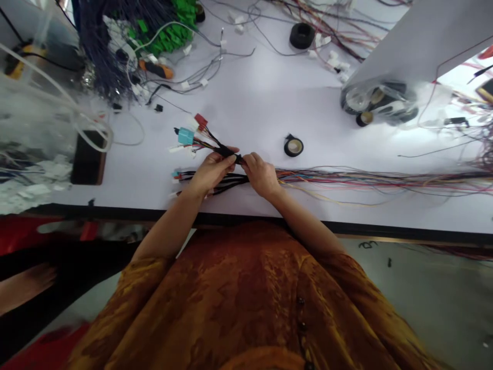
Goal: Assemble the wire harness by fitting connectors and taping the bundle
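Note:
My left hand (212, 172) is closed around a wire harness (225, 150) whose trunk is wrapped in black tape. From its left end fan out a light-blue connector (185, 136), a red connector (201, 121) and some small white ones. Close beside it, my right hand (261, 173) pinches the right end of the taped section; its fingertips hide what lies between them. Under both hands runs a long bundle of coloured wires (346, 180), with black-taped branches at its left end. A roll of black tape (294, 146) lies to the right of my right hand.
Dark cables with green connectors (175, 31) are heaped at the back left, near an orange-handled tool (156, 69). A phone (89, 157) lies left. Another black tape roll (302, 36) sits at the back; bagged rolls (379, 100) stand right. Another person's hand (29, 282) shows lower left.

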`<state>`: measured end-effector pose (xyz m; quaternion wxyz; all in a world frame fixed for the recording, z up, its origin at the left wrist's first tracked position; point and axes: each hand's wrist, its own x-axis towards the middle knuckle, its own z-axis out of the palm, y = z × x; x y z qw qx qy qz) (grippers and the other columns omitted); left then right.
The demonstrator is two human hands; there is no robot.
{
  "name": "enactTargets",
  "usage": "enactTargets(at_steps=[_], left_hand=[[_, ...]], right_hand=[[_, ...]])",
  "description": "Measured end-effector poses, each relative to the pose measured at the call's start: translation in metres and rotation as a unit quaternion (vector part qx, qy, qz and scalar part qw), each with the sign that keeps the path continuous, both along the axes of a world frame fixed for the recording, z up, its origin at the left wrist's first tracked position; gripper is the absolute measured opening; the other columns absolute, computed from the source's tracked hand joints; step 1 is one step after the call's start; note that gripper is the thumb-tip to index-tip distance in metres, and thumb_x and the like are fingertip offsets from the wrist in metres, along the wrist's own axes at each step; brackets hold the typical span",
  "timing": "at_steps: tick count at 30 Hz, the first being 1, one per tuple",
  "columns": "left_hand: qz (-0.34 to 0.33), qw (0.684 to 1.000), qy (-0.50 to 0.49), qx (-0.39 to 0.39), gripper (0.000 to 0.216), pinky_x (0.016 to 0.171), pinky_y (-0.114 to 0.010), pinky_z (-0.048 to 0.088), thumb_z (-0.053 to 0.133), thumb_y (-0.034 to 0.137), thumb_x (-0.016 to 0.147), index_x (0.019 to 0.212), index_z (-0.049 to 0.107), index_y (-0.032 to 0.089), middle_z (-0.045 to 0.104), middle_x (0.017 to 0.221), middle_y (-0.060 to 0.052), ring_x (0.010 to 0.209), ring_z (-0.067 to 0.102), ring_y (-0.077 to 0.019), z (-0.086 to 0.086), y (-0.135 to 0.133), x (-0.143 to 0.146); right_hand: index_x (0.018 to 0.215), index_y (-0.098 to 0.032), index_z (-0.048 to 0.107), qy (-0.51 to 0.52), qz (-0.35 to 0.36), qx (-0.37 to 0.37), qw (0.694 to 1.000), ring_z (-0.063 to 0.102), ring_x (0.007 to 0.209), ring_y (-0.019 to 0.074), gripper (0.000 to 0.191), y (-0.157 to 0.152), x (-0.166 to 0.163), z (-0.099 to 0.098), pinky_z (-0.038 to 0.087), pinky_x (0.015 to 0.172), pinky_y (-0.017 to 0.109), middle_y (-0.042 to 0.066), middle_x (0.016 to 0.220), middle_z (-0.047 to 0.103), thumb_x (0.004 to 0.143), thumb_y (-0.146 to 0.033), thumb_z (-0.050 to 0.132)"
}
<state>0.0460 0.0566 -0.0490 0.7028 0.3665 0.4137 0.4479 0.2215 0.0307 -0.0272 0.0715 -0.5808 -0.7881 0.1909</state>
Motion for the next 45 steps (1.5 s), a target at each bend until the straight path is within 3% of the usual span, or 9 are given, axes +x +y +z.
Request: enactTargets(at_steps=[8, 13, 15, 18, 22, 30, 36, 41, 45], left_hand=[[0.033, 0.99, 0.108, 0.084, 0.023, 0.066, -0.021, 0.052, 0.079, 0.037, 0.081, 0.088, 0.064, 0.02, 0.061, 0.074, 0.002, 0.063, 0.058, -0.0084, -0.006, -0.009, 0.002], [0.046, 0.983, 0.146, 0.104, 0.021, 0.067, -0.022, 0.053, 0.075, 0.036, 0.085, 0.091, 0.063, 0.021, 0.061, 0.068, 0.003, 0.063, 0.061, -0.0088, -0.008, -0.008, -0.001], [0.024, 0.983, 0.143, 0.117, 0.025, 0.067, -0.022, 0.054, 0.077, 0.039, 0.084, 0.092, 0.063, 0.02, 0.061, 0.07, 0.003, 0.063, 0.062, -0.0092, -0.005, -0.006, -0.003], [-0.015, 0.982, 0.131, 0.136, 0.036, 0.068, -0.024, 0.057, 0.081, 0.047, 0.079, 0.093, 0.063, 0.019, 0.063, 0.086, -0.001, 0.066, 0.064, -0.0093, 0.001, -0.002, -0.006], [-0.019, 0.98, 0.148, 0.131, 0.039, 0.068, -0.028, 0.059, 0.082, 0.049, 0.079, 0.091, 0.06, 0.02, 0.061, 0.095, -0.002, 0.066, 0.064, -0.0094, 0.006, 0.0, -0.007], [-0.018, 0.958, 0.186, 0.219, 0.014, 0.065, -0.026, 0.054, 0.078, 0.03, 0.083, 0.089, 0.07, 0.02, 0.06, 0.103, -0.005, 0.073, 0.062, -0.0107, 0.005, 0.003, -0.013], [-0.011, 0.957, 0.21, 0.199, 0.013, 0.066, -0.026, 0.054, 0.076, 0.027, 0.083, 0.09, 0.069, 0.02, 0.058, 0.131, -0.008, 0.072, 0.059, -0.0083, 0.007, 0.002, -0.012], [-0.007, 0.972, 0.162, 0.171, 0.019, 0.065, -0.026, 0.052, 0.076, 0.034, 0.084, 0.089, 0.066, 0.019, 0.063, 0.073, -0.001, 0.064, 0.06, -0.0111, 0.002, -0.001, -0.008], [0.015, 0.973, 0.159, 0.17, 0.026, 0.062, -0.024, 0.053, 0.079, 0.041, 0.08, 0.086, 0.065, 0.02, 0.064, 0.07, 0.001, 0.062, 0.061, -0.0108, 0.008, -0.002, -0.003]], right_hand=[[0.125, -0.021, 0.058, 0.065, -0.004, -0.016, 0.998, 0.066, 0.096, 0.0188, 0.032, 0.001, 0.011, 0.008, 0.047, 0.075, 0.029, 0.01, 0.12, 0.066, 0.107, -0.034, 0.036], [0.125, -0.014, 0.055, 0.041, -0.294, 0.077, 0.952, 0.061, 0.103, 0.0249, 0.034, 0.032, 0.093, 0.001, 0.049, 0.086, 0.038, 0.019, 0.121, 0.061, 0.103, -0.036, 0.04], [0.115, -0.011, 0.058, -0.016, -0.327, 0.047, 0.944, 0.059, 0.103, 0.0274, 0.032, 0.044, 0.114, -0.009, 0.048, 0.084, 0.04, 0.022, 0.117, 0.059, 0.099, -0.037, 0.046], [0.113, -0.012, 0.057, -0.033, -0.259, 0.021, 0.965, 0.06, 0.095, 0.0242, 0.027, 0.049, 0.106, -0.017, 0.048, 0.08, 0.037, 0.016, 0.104, 0.059, 0.098, -0.029, 0.042], [0.114, -0.018, 0.055, 0.109, -0.176, -0.019, 0.978, 0.056, 0.078, 0.0171, 0.022, 0.046, 0.06, 0.005, 0.046, 0.068, 0.029, 0.005, 0.086, 0.057, 0.096, -0.022, 0.042], [0.084, -0.02, 0.055, 0.447, -0.173, -0.227, 0.848, 0.029, 0.046, 0.0049, 0.008, 0.075, 0.021, 0.035, 0.02, 0.041, 0.019, -0.005, 0.065, 0.045, 0.088, -0.025, 0.059], [0.077, -0.02, 0.054, 0.454, -0.164, -0.267, 0.834, 0.029, 0.046, 0.005, 0.013, 0.082, 0.005, 0.031, 0.019, 0.041, 0.019, -0.004, 0.06, 0.046, 0.087, -0.024, 0.06], [0.078, -0.019, 0.058, 0.427, -0.139, -0.237, 0.861, 0.036, 0.05, 0.0069, 0.01, 0.061, 0.008, 0.041, 0.029, 0.047, 0.02, -0.004, 0.059, 0.048, 0.087, -0.023, 0.057], [0.081, -0.017, 0.06, 0.441, -0.138, -0.131, 0.877, 0.046, 0.058, 0.0081, 0.012, 0.017, 0.001, 0.036, 0.038, 0.057, 0.021, -0.004, 0.063, 0.054, 0.088, -0.024, 0.054]])
